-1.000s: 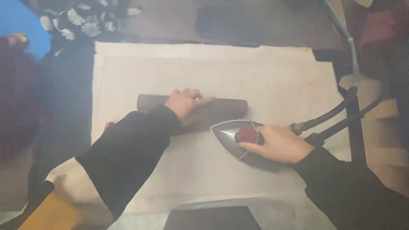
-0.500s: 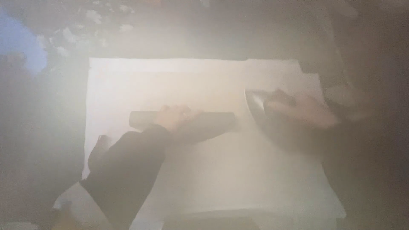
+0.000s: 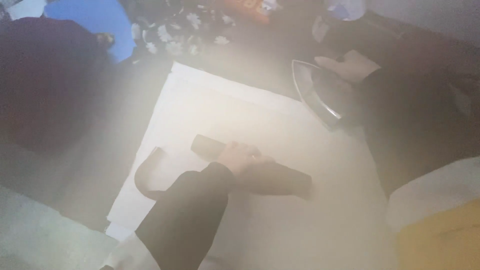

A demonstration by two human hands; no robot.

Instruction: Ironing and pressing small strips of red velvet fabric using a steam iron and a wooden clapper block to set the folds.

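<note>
Steam hazes the view. My left hand (image 3: 241,158) presses flat on a dark folded strip of cloth (image 3: 280,179) lying on the white ironing pad (image 3: 210,100). A curved dark strap (image 3: 143,176) trails from the strip's left end. My right hand (image 3: 347,66) grips the handle of the iron (image 3: 316,94), held tilted up off the pad at its upper right edge, well apart from the strip.
A floral black fabric (image 3: 172,32) and a blue cloth (image 3: 97,20) lie beyond the pad's far end. A dark maroon heap (image 3: 40,80) sits to the left. A white and yellow object (image 3: 440,215) stands at the lower right.
My right hand has lifted the iron off the strip and carried it up to the pad's right edge. Steam has clouded the view. My left hand stays on the strip.
</note>
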